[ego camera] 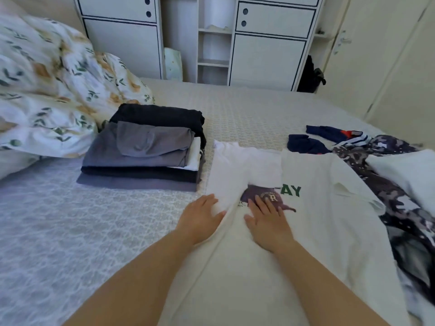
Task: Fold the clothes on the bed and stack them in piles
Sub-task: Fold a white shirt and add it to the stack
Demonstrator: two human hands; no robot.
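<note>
Hands: both lie flat with fingers straight, holding nothing; the left hand (203, 217) presses on the folded-over left edge of the white T-shirt (317, 220), and the right hand (267, 218) presses on its front, fingertips on the purple print (266, 196).
Task thing: white T-shirt spread on the bed (70, 227) right in front of the person, its left side turned in over the middle, its right sleeve out flat, green letters "AY" showing beside the fold.
Fold risk: my judgement is that the turned-in flap is only held by palm pressure; if either hand lifts before the crease is smoothed, the soft cloth may spring back or bunch near the print.
Skew risk: the flap looks wider at the far end than near the hands, so the finished fold could come out crooked and sit badly on a pile.
Pile: stack of folded clothes (146, 151), dark and grey with a white layer between, sits just left of the shirt, near but apart; a careless sweep of the left arm could nudge it, and its top grey piece lies loose.
Unfolded heap: patterned dark garment (400, 208) lies partly under the shirt's right side, touching it, so dragging the shirt may pull it along.
Other loose items: navy pieces (306, 143) and a white cloth (409, 170) beyond the shirt, not yet folded.
Edge: floral duvet (47, 90) bulges beside the pile and could slump onto it.
</note>
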